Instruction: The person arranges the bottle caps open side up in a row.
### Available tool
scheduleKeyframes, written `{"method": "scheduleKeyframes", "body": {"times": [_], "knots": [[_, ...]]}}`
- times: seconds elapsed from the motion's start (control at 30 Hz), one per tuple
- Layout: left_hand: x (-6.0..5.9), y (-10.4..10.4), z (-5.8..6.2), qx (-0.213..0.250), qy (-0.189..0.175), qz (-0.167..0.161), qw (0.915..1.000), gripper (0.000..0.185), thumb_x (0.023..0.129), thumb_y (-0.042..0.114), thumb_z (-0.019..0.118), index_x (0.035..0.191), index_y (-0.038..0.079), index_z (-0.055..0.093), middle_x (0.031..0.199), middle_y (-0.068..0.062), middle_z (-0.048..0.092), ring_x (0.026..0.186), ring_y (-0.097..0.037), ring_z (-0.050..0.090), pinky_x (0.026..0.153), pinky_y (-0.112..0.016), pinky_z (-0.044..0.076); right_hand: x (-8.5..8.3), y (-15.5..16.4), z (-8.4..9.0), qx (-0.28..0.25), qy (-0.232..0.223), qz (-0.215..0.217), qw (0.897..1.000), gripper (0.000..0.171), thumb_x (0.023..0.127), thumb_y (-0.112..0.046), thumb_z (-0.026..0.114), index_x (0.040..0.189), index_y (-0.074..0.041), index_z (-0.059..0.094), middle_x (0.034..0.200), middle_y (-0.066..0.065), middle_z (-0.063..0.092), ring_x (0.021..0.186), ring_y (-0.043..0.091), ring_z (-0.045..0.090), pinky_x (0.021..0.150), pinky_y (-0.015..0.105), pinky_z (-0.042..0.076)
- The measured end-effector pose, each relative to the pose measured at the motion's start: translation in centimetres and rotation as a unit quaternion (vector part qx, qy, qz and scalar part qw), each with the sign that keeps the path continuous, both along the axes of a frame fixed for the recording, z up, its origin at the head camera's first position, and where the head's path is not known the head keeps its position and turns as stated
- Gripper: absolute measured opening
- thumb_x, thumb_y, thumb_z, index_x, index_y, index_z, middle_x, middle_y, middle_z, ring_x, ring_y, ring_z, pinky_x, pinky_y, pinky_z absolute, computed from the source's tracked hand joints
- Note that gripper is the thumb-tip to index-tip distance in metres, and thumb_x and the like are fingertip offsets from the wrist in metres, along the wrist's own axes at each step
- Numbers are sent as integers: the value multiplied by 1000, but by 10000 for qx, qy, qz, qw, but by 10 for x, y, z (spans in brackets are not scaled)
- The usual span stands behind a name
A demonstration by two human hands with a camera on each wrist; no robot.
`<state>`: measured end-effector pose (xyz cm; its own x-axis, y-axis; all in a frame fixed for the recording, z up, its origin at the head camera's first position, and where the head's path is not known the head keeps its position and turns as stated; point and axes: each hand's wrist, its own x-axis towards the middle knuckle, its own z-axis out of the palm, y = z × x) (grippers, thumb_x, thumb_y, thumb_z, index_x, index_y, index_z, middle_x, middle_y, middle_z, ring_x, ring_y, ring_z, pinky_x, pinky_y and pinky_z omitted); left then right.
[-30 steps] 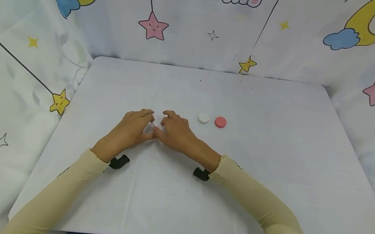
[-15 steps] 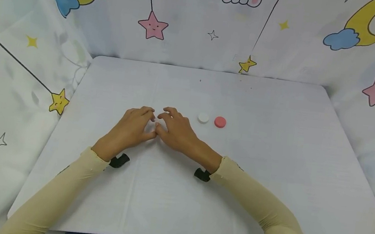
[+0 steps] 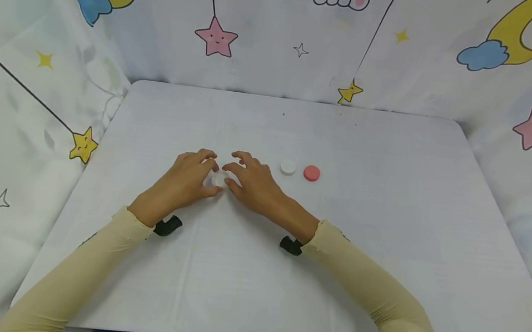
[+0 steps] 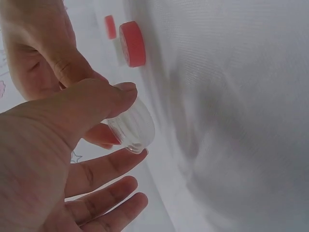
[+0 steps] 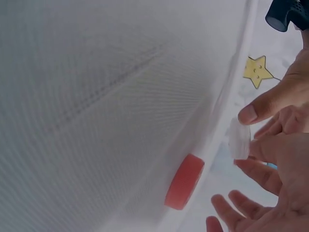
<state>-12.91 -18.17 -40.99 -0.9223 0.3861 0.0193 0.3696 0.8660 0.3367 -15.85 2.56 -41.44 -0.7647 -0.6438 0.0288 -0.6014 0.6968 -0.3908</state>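
Clear plastic pot [image 4: 137, 126]: shallow and round, between the two hands on the near side of the white tabletop [image 3: 249, 293], left of the lids; it appears to be held just off the surface, its flat base turned toward it, with ridges visible by the rim.
Left hand [image 3: 189, 180]: thumb and forefinger pinch opposite edges of the pot; the remaining fingers are spread apart and hold nothing.
Right hand [image 3: 255, 187]: thumb and forefinger pinch the pot from the other side, partly hidden behind the left thumb; its other fingers fan out loosely.
Pot's feel: probably very light and fairly stiff, with smooth walls that could slip under a dry fingertip; thin plastic might flex or crack if squeezed hard.
Pot's grip: the side wall near the base looks the best hold, thumb opposite forefinger, leaving the ridged rim free.
Near red lid [image 4: 135, 44]: ridged along its side, on the tabletop in the left wrist view; the right hand probably hides it from the head view.
White lid [image 3: 288, 167]: lies flat beyond the right hand, touching nothing.
Far red lid [image 3: 312, 173]: flat, just beside the white one, with a gap between.
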Motion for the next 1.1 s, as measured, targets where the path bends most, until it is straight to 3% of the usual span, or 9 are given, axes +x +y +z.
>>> {"method": "scheduleKeyframes", "body": {"times": [0.43, 1.1], "knots": [[-2, -1, -3, -86, -160, -138, 9997, 42, 93, 27, 84, 122, 1, 70, 151, -21, 50, 142, -40, 47, 122, -62, 30, -3, 0, -5, 302, -189, 10, 9994, 39, 105, -32, 68, 142, -19, 65, 162, 9, 42, 143, 30, 51, 112, 54, 43], [-4, 0, -8, -153, -218, -210, 9994, 41, 93, 28, 84, 122, 2, 71, 150, -21, 52, 143, -37, 47, 121, -61, 32, -3, -2, -15, 504, 109, 99, 9986, 35, 105, -33, 68, 136, -18, 68, 161, 11, 44, 141, 34, 53, 109, 55, 46]]}}
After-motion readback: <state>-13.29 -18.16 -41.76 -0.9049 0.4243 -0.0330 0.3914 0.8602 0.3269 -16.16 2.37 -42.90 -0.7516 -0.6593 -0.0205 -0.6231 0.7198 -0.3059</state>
